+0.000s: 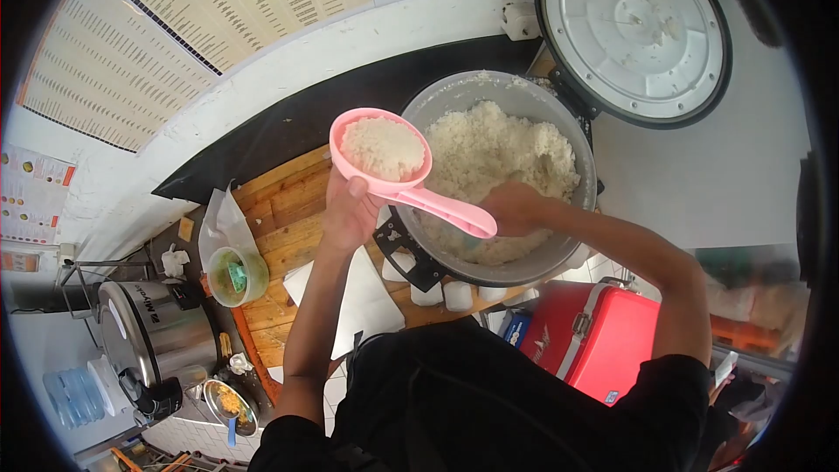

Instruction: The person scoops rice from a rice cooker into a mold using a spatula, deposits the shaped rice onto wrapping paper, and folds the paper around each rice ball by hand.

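Observation:
My left hand (351, 210) is closed around the underside of a pink scoop (463, 211), beside the pot's left rim. The scoop's bowl is packed with white rice (382, 149), and its handle points right, over the pot. My right hand (516, 208) is curled inside the big rice cooker pot (450, 87), above the cooked rice (494, 144), close to the tip of the scoop's handle. A trace of pale blue shows in the rice just below that hand; what its fingers grip is hidden.
The cooker's lid (634, 31) stands raised at the back right. On the wooden table (280, 201) are white paper sheets (371, 297) and a tub with green contents (236, 277). A second cooker (162, 332) and a pan (232, 406) stand left, a red cooler box (594, 336) right.

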`<state>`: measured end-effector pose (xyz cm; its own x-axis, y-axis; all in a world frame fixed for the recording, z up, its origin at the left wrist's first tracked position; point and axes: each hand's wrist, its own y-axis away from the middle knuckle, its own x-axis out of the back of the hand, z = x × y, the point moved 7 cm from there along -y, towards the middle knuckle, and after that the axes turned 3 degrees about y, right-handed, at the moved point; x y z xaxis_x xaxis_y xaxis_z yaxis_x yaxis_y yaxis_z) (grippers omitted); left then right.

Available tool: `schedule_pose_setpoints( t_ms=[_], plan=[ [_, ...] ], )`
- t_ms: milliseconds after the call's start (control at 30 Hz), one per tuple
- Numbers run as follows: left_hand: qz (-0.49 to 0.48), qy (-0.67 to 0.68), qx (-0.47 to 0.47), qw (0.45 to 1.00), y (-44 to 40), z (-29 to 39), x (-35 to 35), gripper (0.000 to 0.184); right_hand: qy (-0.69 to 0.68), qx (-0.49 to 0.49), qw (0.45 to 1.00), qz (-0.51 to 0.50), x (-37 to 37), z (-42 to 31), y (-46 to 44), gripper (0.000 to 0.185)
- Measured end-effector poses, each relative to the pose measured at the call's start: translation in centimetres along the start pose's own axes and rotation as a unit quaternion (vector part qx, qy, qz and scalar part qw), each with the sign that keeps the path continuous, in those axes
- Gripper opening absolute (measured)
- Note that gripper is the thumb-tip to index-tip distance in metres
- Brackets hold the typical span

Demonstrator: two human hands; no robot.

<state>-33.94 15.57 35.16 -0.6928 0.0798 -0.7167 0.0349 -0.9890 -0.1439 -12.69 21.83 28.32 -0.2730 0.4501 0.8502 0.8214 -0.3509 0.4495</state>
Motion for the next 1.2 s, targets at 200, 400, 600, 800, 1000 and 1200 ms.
schedule_pose_setpoints(
  t_ms=[200,400,600,800,1000,1200],
  plan=[
    [-0.056,0.067,0.048,0.995,-1.5,-0.2,-0.9,0.076,-0.128,0.004,0.989,0.07,3.2,2.1,6.5,0.028],
    [-0.062,-0.121,0.083,0.987,-2.5,-2.6,0.4,0.085,-0.394,-0.136,0.877,0.24,8.4,3.2,13.6,0.028],
    [-0.071,-0.271,0.126,0.952,-4.3,-7.7,-6.4,0.079,0.112,-0.283,0.89,0.339,10.6,-6.0,13.3,0.013],
    [-0.121,-0.146,-0.039,0.981,-4.5,-5.6,-6.2,0.079,-0.095,-0.288,0.856,0.418,11.7,-3.7,17.4,0.024],
    [-0.157,-0.227,-0.05,0.96,-4.2,-3.4,-7.9,0.086,-0.356,-0.247,0.856,0.283,9.2,-5.4,14.3,0.035],
    [-0.185,-0.367,-0.073,0.909,-2.8,-2.9,-9.0,0.093,-0.354,-0.184,0.892,0.211,8.2,-7.1,12.7,0.04]
  ],
)
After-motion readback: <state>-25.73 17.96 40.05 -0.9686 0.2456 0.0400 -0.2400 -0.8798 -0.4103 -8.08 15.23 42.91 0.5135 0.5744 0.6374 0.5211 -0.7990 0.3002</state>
